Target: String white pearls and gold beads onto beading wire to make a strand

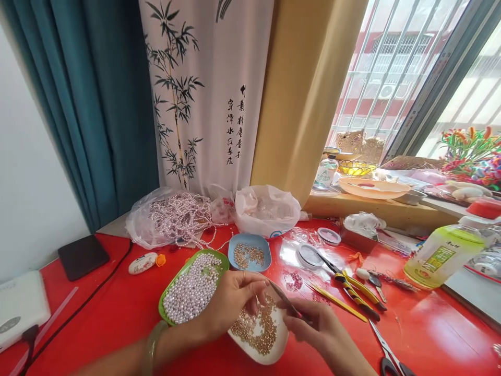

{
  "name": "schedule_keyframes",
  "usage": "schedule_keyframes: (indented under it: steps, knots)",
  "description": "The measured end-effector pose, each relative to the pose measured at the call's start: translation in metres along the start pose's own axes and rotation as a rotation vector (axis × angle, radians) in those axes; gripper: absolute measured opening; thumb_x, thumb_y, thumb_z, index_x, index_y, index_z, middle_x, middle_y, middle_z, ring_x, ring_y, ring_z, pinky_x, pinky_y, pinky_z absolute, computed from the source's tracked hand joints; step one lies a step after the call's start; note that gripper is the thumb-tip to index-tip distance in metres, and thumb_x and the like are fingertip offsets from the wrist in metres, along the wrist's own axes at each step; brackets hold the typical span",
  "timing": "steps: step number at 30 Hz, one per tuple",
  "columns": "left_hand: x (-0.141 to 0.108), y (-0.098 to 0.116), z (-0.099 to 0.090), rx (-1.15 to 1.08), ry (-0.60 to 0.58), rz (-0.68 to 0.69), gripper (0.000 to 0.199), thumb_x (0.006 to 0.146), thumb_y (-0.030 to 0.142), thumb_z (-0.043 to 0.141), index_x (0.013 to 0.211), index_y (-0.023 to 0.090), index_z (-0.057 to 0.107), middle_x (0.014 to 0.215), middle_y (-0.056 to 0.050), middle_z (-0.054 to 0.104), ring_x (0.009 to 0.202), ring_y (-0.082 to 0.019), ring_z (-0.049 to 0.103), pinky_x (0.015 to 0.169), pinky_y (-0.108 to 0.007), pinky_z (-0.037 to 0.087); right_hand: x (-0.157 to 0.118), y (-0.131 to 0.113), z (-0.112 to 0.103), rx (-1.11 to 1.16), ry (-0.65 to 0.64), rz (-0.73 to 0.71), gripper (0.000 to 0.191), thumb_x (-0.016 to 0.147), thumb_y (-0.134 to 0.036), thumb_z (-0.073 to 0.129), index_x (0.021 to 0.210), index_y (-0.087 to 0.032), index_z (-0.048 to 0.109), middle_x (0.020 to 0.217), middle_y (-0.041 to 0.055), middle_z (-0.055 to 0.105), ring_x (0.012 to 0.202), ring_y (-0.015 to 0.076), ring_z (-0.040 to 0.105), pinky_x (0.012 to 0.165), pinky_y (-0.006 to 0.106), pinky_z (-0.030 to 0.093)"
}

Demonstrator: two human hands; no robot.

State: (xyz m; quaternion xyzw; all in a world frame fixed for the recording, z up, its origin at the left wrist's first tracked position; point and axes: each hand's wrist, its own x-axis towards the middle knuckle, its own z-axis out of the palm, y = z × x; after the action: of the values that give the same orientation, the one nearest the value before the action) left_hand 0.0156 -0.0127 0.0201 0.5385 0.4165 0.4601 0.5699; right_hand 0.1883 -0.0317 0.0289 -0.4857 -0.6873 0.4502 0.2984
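My left hand [235, 300], with a pale bangle [151, 347] at the wrist, hangs over a white dish [270, 360] of small gold beads [266, 334]. Its fingers are pressed together; whatever lies between them is too small to make out. My right hand [313, 324] is closed on a slim dark metal tool [285, 300], like tweezers, whose tip points at my left fingertips. Beside my left forearm sits a green tray [162, 308] full of pearly lilac beads [191, 292]. Behind the hands is a blue dish [250, 266] with more gold beads [249, 255].
At right lie pliers [356, 292], yellow tweezers [336, 301], scissors [385, 347] and a green-labelled bottle [442, 256]. Bead strings in a plastic bag [144, 224] and a white bag [266, 224] stand at the back. A black cable [94, 287] crosses the left side.
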Motion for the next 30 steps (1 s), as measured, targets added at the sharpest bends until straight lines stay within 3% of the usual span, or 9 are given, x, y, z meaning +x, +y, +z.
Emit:
schedule_keyframes:
  steps: [4, 8, 19, 25, 30]
  knots:
    - [0.000, -0.003, 0.000, -0.027, -0.017, 0.012, 0.028, 0.070, 0.037, 0.058, 0.073, 0.010, 0.066, 0.055, -0.001, 0.057, 0.040, -0.007, 0.043, 0.042, -0.020, 0.034, -0.001, -0.001, 0.001, 0.479, -0.223, 0.188, 0.040, 0.070, -0.047, 0.053, 0.076, -0.009, 0.065, 0.048, 0.0002, 0.052, 0.043, 0.0097, 0.048, 0.042, 0.021, 0.036]
    - [-0.001, -0.006, 0.000, -0.034, -0.037, 0.012, 0.026, 0.070, 0.035, 0.059, 0.077, 0.011, 0.066, 0.055, 0.000, 0.056, 0.040, -0.006, 0.043, 0.043, -0.020, 0.035, -0.006, -0.005, 0.004, 0.712, -0.213, 0.212, 0.037, 0.071, -0.044, 0.053, 0.078, -0.009, 0.063, 0.049, 0.0023, 0.055, 0.040, 0.0102, 0.051, 0.037, 0.019, 0.035]
    - [-0.001, -0.010, -0.001, -0.024, -0.021, 0.002, 0.030, 0.070, 0.036, 0.060, 0.086, 0.012, 0.067, 0.057, -0.002, 0.059, 0.040, -0.007, 0.044, 0.043, -0.020, 0.034, -0.010, -0.009, 0.005, 0.673, -0.193, 0.264, 0.026, 0.071, -0.038, 0.052, 0.066, -0.013, 0.054, 0.050, 0.0025, 0.057, 0.038, 0.0091, 0.050, 0.035, 0.017, 0.031]
    - [-0.003, -0.011, 0.001, -0.001, -0.041, -0.009, 0.028, 0.070, 0.037, 0.058, 0.065, 0.011, 0.067, 0.057, -0.003, 0.060, 0.039, -0.006, 0.043, 0.043, -0.021, 0.035, -0.009, -0.010, 0.006, 0.682, -0.215, 0.226, 0.029, 0.071, -0.039, 0.050, 0.061, -0.011, 0.053, 0.048, 0.0023, 0.056, 0.035, 0.0081, 0.048, 0.033, 0.017, 0.029]
    - [-0.003, -0.013, 0.000, -0.023, -0.037, 0.013, 0.028, 0.071, 0.036, 0.058, 0.078, 0.011, 0.067, 0.057, -0.003, 0.059, 0.039, -0.006, 0.042, 0.041, -0.020, 0.035, -0.007, -0.008, 0.004, 0.704, -0.224, 0.225, 0.029, 0.070, -0.037, 0.051, 0.060, -0.010, 0.055, 0.040, -0.0006, 0.052, 0.028, 0.0044, 0.039, 0.030, 0.015, 0.025]
